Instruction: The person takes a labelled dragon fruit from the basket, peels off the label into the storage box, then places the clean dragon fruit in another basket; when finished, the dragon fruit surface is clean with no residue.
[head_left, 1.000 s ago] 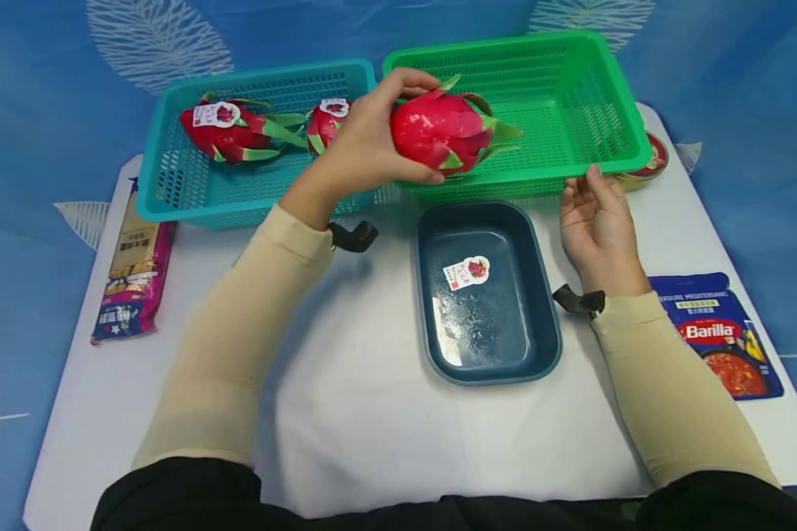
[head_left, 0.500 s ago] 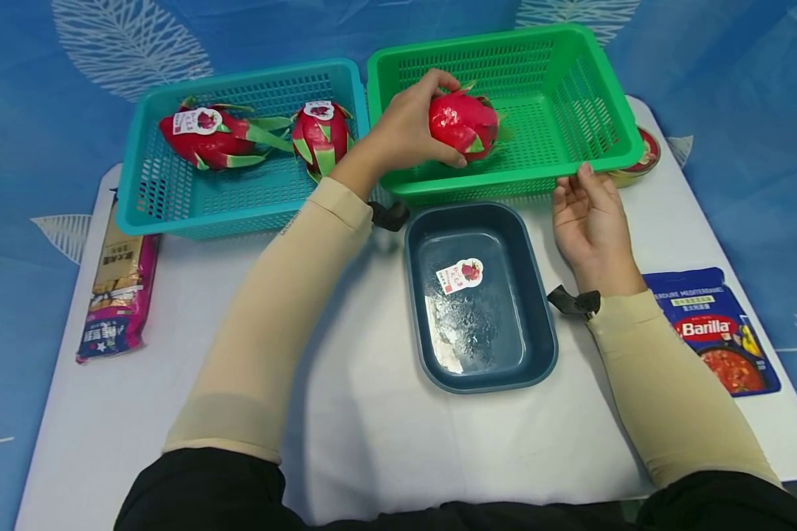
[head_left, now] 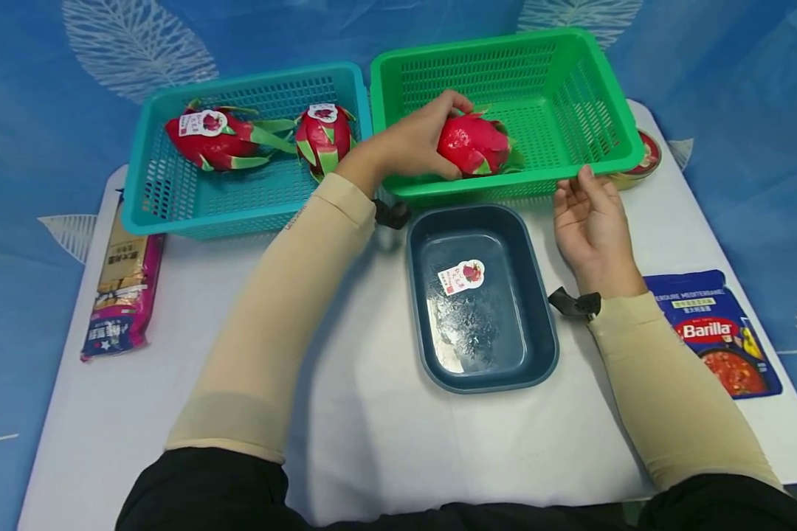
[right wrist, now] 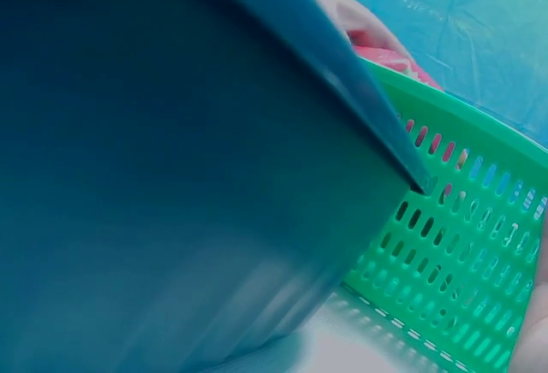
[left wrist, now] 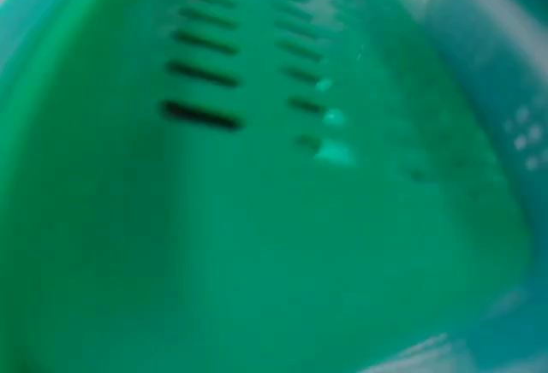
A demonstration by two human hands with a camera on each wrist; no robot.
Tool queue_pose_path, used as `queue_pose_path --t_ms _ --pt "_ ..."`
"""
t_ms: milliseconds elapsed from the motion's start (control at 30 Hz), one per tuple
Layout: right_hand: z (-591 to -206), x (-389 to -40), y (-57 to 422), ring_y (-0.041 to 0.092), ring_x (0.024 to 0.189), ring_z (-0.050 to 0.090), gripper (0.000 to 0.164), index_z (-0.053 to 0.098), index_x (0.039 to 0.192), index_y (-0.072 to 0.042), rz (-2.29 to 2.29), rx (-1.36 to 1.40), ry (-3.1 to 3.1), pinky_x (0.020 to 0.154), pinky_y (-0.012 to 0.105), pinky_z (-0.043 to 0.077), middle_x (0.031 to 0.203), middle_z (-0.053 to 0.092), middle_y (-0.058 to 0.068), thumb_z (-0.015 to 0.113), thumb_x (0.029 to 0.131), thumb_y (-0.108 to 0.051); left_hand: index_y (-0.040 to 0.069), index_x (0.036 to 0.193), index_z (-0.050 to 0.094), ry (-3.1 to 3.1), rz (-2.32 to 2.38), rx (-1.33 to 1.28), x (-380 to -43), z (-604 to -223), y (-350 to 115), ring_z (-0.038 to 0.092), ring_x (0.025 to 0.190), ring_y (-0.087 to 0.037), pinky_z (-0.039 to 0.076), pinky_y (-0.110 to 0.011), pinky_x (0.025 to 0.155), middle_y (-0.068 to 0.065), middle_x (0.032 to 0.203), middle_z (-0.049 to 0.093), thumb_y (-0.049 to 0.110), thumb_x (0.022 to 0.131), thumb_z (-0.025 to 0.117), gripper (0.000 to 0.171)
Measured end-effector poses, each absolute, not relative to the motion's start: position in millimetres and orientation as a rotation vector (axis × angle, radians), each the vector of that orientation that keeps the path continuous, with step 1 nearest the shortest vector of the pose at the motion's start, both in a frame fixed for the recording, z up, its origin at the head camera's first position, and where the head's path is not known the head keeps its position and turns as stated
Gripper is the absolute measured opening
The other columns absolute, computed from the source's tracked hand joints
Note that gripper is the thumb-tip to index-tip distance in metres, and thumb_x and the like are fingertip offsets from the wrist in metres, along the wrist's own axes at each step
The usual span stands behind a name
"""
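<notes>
One red oval dragon fruit with green-edged scales in the left hand, inside the green perforated plastic basket

Fruit sits in the basket's left half, by the near wall; can't tell if it bears on the floor. Left fingers clamped on it: fingertips at its 12 o'clock side, thumb at 6, leaf ends toward 3. Left wrist view: only blurred green and turquoise plastic.

Clock below is head view, centred on that fruit.

4 o'clock: right hand, palm up, fingers curled, thumb at the basket's near rim. Can't tell if it pinches the rim.

6 o'clock: dark blue-grey rectangular tray with rounded corners, just beside the basket. White dragon-fruit sticker lies in it.

9 o'clock: turquoise perforated plastic basket, holding two more stickered red dragon fruits.

3 o'clock: round gold tin with red top, partly hidden by the green basket.

Farther out at 4: flat blue Barilla pouch, partly behind the beige right sleeve.

8 o'clock: long magenta-and-tan packet. White table underneath.
</notes>
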State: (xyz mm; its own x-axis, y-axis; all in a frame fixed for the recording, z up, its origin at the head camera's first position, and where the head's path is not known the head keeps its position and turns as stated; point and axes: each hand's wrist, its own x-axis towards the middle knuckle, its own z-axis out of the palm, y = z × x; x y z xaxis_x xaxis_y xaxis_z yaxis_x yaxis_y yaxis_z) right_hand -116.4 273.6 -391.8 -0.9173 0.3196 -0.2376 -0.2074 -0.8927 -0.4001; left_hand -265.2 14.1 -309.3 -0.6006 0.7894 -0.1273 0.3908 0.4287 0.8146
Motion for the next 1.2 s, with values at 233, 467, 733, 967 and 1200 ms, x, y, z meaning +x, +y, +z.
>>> queue_pose_path --t_ms 233,467,733,967,1200 --pt "-392 -117 276 0.030 0.082 0.066 0.013 0.050 0.105 0.005 2.800 -0.383 -0.552 0.068 0.031 0.060 0.093 0.060 0.020 0.062 0.102 0.006 0.007 0.161 0.027 2.377 0.574 0.949 -265 -291 7 0.047 0.133 -0.019 0.052 -0.026 0.094 -0.008 0.153 0.047 0.014 0.087 0.088 0.096" --pt "-392 -116 275 0.030 0.083 0.066 0.011 0.051 0.104 0.005 2.805 -0.383 -0.554 0.068 0.031 0.060 0.093 0.060 0.021 0.062 0.103 0.006 0.015 0.168 0.016 2.345 0.564 0.873 -262 -279 -9 0.045 0.140 -0.021 0.056 -0.031 0.091 -0.003 0.158 0.047 0.004 0.084 0.088 0.111" --pt "-393 -116 273 0.031 0.081 0.066 0.011 0.051 0.103 0.006 2.813 -0.363 -0.532 0.068 0.032 0.060 0.091 0.061 0.022 0.062 0.102 0.006 0.011 0.162 0.036 2.497 0.740 1.003 -236 -279 -43 0.049 0.139 -0.017 0.047 -0.027 0.106 -0.004 0.156 0.049 0.019 0.092 0.085 0.085" --pt "-393 -118 269 0.031 0.081 0.067 0.013 0.052 0.106 0.006 2.806 -0.373 -0.511 0.067 0.032 0.060 0.093 0.061 0.022 0.064 0.101 0.007 -0.001 0.134 0.063 2.657 1.493 1.116 -187 -301 -92 0.065 0.119 -0.015 0.050 -0.027 0.103 -0.008 0.128 0.069 0.011 0.097 0.078 0.042" --pt "-394 -116 269 0.031 0.082 0.067 0.018 0.050 0.109 0.005 2.801 -0.393 -0.499 0.068 0.032 0.060 0.097 0.061 0.021 0.066 0.100 0.007 -0.004 0.112 0.067 2.330 2.305 0.573 -128 -335 -149 0.063 0.085 -0.029 0.053 -0.030 0.067 -0.016 0.102 0.068 -0.002 0.099 0.070 0.014"
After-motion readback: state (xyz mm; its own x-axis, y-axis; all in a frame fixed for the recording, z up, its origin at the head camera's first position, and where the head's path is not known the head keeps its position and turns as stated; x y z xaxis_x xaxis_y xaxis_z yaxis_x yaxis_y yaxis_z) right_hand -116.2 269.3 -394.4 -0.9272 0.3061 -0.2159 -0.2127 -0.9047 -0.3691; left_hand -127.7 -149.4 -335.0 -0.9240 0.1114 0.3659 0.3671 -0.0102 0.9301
